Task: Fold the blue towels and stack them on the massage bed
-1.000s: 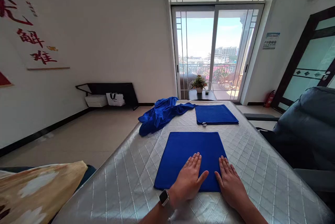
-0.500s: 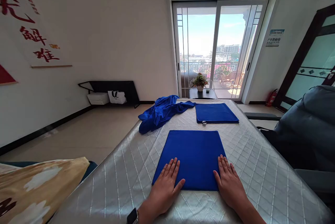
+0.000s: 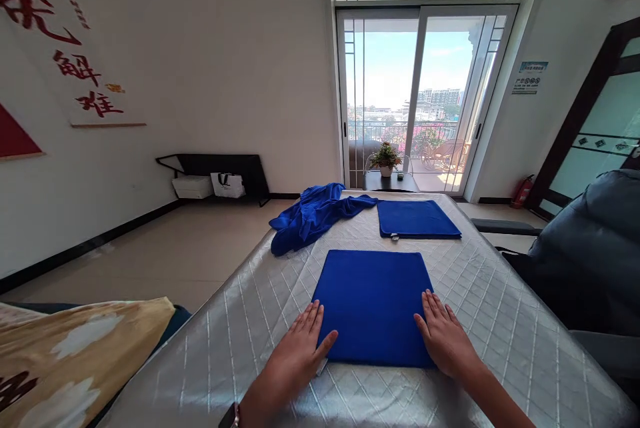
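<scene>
A blue cloth point(image 3: 374, 308), folded into a flat, neat rectangle, lies before me on a silver quilted surface point(image 3: 240, 348). My left hand point(image 3: 300, 341) rests along its left edge, fingers stretched out and the thumb on the cloth. At the right edge, my right hand point(image 3: 445, 331) lies flat with its fingers extended, the tips touching the cloth. A small pale tag peeks out beside my left hand at the near left corner. Neither hand grips anything.
Farther back lies a second folded blue cloth point(image 3: 419, 218), beside a crumpled blue cloth point(image 3: 313, 218) on its left. A patterned tan blanket point(image 3: 100, 341) is at the lower left. A dark armchair point(image 3: 590, 241) stands on the right. Beyond are a potted plant point(image 3: 386, 158) and a sliding door.
My left hand has slid outward from the top of the folded cloth to its left edge, uncovering the small tag. My right hand has shifted slightly right. The view has moved a little.
</scene>
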The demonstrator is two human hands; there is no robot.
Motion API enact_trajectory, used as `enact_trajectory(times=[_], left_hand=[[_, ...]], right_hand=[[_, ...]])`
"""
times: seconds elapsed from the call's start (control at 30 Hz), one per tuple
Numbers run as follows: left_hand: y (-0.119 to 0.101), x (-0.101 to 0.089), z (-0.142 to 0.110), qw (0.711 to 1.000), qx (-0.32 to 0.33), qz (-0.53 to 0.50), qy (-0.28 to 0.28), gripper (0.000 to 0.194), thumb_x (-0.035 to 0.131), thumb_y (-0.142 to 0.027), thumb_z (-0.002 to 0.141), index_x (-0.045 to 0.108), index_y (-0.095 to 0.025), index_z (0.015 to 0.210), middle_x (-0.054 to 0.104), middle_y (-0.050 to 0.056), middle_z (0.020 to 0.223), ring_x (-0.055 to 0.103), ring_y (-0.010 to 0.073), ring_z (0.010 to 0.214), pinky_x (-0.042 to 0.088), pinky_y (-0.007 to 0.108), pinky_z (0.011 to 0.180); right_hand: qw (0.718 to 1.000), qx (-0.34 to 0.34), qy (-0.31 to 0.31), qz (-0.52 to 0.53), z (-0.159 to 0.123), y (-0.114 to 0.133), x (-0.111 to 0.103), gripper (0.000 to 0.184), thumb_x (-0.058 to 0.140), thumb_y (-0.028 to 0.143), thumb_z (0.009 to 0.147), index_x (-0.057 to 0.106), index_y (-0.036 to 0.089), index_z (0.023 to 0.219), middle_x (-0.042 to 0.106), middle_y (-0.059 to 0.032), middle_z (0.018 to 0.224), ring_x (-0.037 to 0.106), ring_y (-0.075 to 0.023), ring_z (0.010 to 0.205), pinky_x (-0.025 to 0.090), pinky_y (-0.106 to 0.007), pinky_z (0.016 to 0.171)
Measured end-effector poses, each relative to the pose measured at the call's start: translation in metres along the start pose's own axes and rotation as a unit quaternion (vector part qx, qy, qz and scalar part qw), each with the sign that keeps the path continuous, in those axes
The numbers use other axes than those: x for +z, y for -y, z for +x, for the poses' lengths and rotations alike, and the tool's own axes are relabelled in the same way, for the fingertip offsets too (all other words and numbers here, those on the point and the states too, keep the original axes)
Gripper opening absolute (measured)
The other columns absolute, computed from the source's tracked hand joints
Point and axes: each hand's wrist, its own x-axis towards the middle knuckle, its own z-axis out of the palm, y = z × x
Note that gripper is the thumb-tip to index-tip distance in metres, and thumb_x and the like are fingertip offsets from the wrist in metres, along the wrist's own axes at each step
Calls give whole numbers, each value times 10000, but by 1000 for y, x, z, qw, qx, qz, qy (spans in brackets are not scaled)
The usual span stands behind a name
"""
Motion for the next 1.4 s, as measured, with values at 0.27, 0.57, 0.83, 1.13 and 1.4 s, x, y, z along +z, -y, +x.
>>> enact_trajectory(times=[0.27, 0.57, 0.83, 1.13, 1.4], left_hand=[[-139, 0, 93, 980, 194, -47, -11, 743, 181, -612, 1042, 351, -109, 1562, 300, 147, 1636, 228, 242, 1531, 233, 427, 1254], [-125, 25, 105, 982, 187, 5, -34, 726, 160, -607, 1042, 302, -147, 1586, 278, 111, 1651, 222, 237, 1535, 228, 435, 1256], [-1, 9, 54, 997, 25, 44, -51, 765, 232, -656, 1022, 247, -150, 1595, 252, 119, 1657, 232, 266, 1532, 251, 468, 1243], [3, 12, 45, 997, 19, 34, -62, 765, 271, -653, 1019, 206, -162, 1602, 242, 110, 1660, 216, 259, 1536, 257, 459, 1243], [-6, -7, 63, 998, 7, 58, -30, 825, 238, -707, 994, 304, -131, 1581, 301, 135, 1632, 303, 302, 1505, 313, 473, 1214]], right_hand=[[999, 27, 1, -21, 45, 11, -4, 651, 212, 376, 1026, 179, 53, 1591, 125, -121, 1670, 112, -239, 1549, 130, -422, 1249], [999, 29, -18, 16, 48, 6, 8, 665, 201, 413, 1021, 207, 70, 1591, 132, -110, 1671, 115, -229, 1549, 119, -421, 1251], [999, 47, -19, 2, 46, 11, 9, 679, 182, 412, 1017, 181, 54, 1593, 125, -98, 1674, 124, -219, 1550, 104, -425, 1251], [999, 35, -20, 6, 100, 4, -12, 664, 157, 388, 1023, 189, 53, 1595, 158, -96, 1676, 112, -210, 1553, 75, -424, 1248], [998, 43, -40, 29, 142, -13, 3, 691, 178, 447, 1031, 185, 48, 1596, 155, -101, 1681, 103, -208, 1554, 82, -385, 1247]])
